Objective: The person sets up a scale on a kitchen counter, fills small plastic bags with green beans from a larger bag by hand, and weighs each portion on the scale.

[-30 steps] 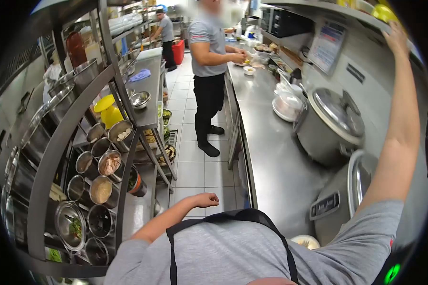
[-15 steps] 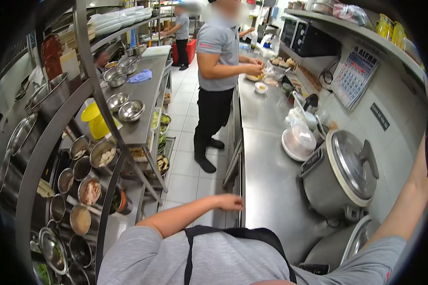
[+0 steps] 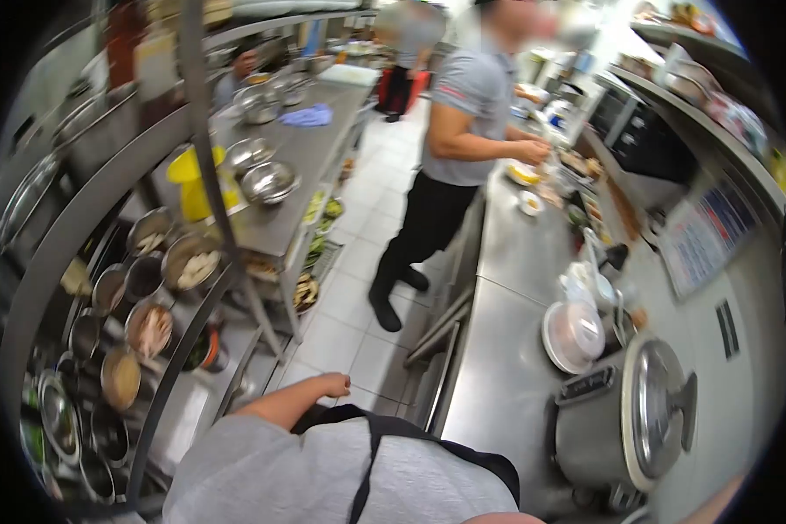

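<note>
My left hand (image 3: 334,384) hangs in front of my body, over the tiled floor and left of the steel counter (image 3: 502,341). Its fingers are curled in, with no object visible in them. Of my right arm (image 3: 727,501), only a blurred piece shows at the bottom right edge; the hand itself is outside the picture. Closest to that arm is a large grey rice cooker (image 3: 598,432) with its lid on. Behind it on the counter sits a white container with a clear dome cover (image 3: 576,336).
A co-worker (image 3: 467,131) stands at the counter's far part, hands over food. To my left, a metal rack (image 3: 205,166) holds pots of ingredients, including a pot with white pieces (image 3: 192,262). Steel bowls (image 3: 269,182) and a yellow container (image 3: 196,183) are beyond. A microwave (image 3: 642,131) stands right.
The view has swung and tilted. My left hand has moved left, away from the counter edge. My raised right arm has dropped almost out of the picture.
</note>
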Tool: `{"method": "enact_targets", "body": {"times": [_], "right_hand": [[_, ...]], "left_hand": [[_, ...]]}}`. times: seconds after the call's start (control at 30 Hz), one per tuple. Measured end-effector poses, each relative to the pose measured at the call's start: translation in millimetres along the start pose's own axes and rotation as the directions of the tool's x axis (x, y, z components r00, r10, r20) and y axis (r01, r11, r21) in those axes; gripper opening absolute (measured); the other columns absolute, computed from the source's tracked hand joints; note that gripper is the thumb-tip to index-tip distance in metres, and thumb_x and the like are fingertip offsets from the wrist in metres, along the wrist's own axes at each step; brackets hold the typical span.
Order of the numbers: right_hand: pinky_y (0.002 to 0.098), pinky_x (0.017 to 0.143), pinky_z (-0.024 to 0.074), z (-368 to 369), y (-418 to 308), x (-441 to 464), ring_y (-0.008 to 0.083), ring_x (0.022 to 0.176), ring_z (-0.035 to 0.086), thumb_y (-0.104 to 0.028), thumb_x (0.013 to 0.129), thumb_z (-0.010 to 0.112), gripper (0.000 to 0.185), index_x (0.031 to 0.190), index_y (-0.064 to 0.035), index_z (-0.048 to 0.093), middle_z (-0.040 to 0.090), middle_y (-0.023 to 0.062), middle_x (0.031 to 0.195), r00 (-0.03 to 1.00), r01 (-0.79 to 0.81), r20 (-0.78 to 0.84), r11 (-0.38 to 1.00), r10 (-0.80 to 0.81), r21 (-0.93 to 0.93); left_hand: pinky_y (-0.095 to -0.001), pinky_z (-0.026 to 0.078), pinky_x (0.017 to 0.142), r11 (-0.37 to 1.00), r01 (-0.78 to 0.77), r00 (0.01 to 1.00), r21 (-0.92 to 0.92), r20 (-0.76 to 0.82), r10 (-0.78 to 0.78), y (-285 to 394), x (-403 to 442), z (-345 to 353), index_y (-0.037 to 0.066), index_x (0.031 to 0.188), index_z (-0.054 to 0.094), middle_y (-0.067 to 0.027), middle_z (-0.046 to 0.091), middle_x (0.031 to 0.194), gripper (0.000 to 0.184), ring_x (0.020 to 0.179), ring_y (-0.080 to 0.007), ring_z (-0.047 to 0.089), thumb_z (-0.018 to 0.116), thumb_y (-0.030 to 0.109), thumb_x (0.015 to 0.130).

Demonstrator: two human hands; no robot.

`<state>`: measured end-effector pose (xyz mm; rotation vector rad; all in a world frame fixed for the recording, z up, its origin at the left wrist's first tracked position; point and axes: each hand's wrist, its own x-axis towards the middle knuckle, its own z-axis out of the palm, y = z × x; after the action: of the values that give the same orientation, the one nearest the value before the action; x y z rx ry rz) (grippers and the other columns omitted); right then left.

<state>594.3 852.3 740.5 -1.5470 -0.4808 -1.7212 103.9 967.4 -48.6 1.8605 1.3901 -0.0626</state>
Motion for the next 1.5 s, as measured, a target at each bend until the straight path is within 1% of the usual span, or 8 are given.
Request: {"method": "enact_targets", "body": {"times": [0.07, 0.17, 0.27, 0.33, 0.43, 0.67, 1.17, 1.5], "right_hand": [[0.0524, 0.081, 0.0446, -38.6, 11.0, -70.4, 0.0389, 0.096, 0.054, -0.058, 0.049, 0.079, 0.089, 0.112, -0.0017, 0.052, 0.058, 0.0188, 0.107, 0.998, 0.001, -0.059, 0.857, 0.034, 0.515], [0.0523, 0.082, 0.0436, -73.7, 18.8, -192.9, 0.0388, 0.098, 0.053, -0.058, 0.050, 0.078, 0.088, 0.113, -0.0020, 0.052, 0.058, 0.0185, 0.108, 0.966, -0.257, 0.227, 0.490, 0.122, 0.833], [0.0523, 0.083, 0.0426, -108.7, 28.3, -296.8, 0.0387, 0.099, 0.052, -0.057, 0.050, 0.078, 0.087, 0.113, -0.0024, 0.052, 0.057, 0.0183, 0.109, 0.811, -0.584, 0.572, 0.222, 0.120, 0.781], [0.0522, 0.084, 0.0419, -131.7, 35.4, -346.2, 0.0386, 0.100, 0.052, -0.057, 0.051, 0.078, 0.087, 0.114, -0.0026, 0.052, 0.056, 0.0182, 0.110, 0.666, -0.746, 0.740, 0.097, 0.089, 0.659], [0.0522, 0.085, 0.0409, -154.5, 43.6, -386.1, 0.0385, 0.101, 0.051, -0.057, 0.052, 0.077, 0.086, 0.114, -0.0030, 0.052, 0.056, 0.0180, 0.111, 0.514, -0.857, 0.855, -0.013, 0.070, 0.516], [0.0521, 0.087, 0.0385, -168.4, 63.3, -411.2, 0.0382, 0.104, 0.049, -0.056, 0.054, 0.076, 0.084, 0.115, -0.0038, 0.052, 0.054, 0.0174, 0.113, 0.406, -0.907, 0.912, -0.096, 0.056, 0.410], [0.0518, 0.092, 0.0334, -163.6, 84.7, -413.2, 0.0376, 0.110, 0.044, -0.053, 0.057, 0.074, 0.080, 0.117, -0.0055, 0.052, 0.051, 0.0164, 0.119, 0.398, -0.893, 0.913, -0.190, 0.087, 0.407], [0.0516, 0.095, 0.0300, -157.4, 87.7, -408.2, 0.0372, 0.114, 0.041, -0.052, 0.060, 0.073, 0.077, 0.119, -0.0067, 0.052, 0.049, 0.0156, 0.122, 0.422, -0.871, 0.902, -0.237, 0.087, 0.430]], "left_hand": [[-0.0410, 0.047, 0.080, 0.983, 0.173, 0.982, 0.054, 0.070, -0.177, -38.5, -20.5, 4.2, 0.006, 0.103, 0.062, -0.0167, 0.064, 0.096, 0.040, 0.093, -0.0330, 0.059, 0.060, 0.035, 0.076], [-0.0413, 0.047, 0.081, 0.925, 0.292, 0.931, 0.244, 0.149, -0.333, -97.9, -49.2, 25.9, 0.006, 0.099, 0.064, -0.0174, 0.064, 0.096, 0.037, 0.091, -0.0330, 0.060, 0.060, 0.035, 0.075], [-0.0410, 0.047, 0.081, 0.885, 0.422, 0.885, 0.198, 0.120, -0.449, -136.5, -79.9, 40.3, 0.001, 0.090, 0.067, -0.0194, 0.063, 0.099, 0.036, 0.092, -0.0325, 0.061, 0.059, 0.030, 0.070], [-0.0418, 0.047, 0.079, 0.913, 0.204, 0.934, 0.354, 0.208, -0.289, -187.8, -86.2, 75.8, 0.005, 0.098, 0.064, -0.0168, 0.063, 0.096, 0.038, 0.089, -0.0314, 0.060, 0.059, 0.036, 0.076], [-0.0406, 0.045, 0.080, 0.897, 0.408, 0.889, 0.171, 0.148, -0.433, -95.4, -140.3, 37.5, 0.006, 0.096, 0.062, -0.0155, 0.063, 0.097, 0.036, 0.094, -0.0314, 0.058, 0.059, 0.036, 0.077], [-0.0410, 0.045, 0.082, 0.948, 0.252, 0.904, 0.197, 0.302, -0.303, -51.2, -140.1, 46.5, 0.008, 0.100, 0.060, -0.0153, 0.062, 0.100, 0.037, 0.098, -0.0331, 0.057, 0.061, 0.035, 0.076], [-0.0415, 0.045, 0.081, 0.996, 0.089, 0.977, -0.012, 0.193, -0.085, 29.0, -103.6, 50.3, 0.008, 0.103, 0.059, -0.0171, 0.062, 0.099, 0.038, 0.095, -0.0331, 0.058, 0.062, 0.032, 0.074], [-0.0419, 0.045, 0.081, 0.958, 0.078, 0.932, 0.275, 0.322, -0.169, -1.6, -93.0, 54.3, 0.008, 0.106, 0.057, -0.0162, 0.062, 0.099, 0.037, 0.095, -0.0339, 0.057, 0.061, 0.031, 0.077]]}}
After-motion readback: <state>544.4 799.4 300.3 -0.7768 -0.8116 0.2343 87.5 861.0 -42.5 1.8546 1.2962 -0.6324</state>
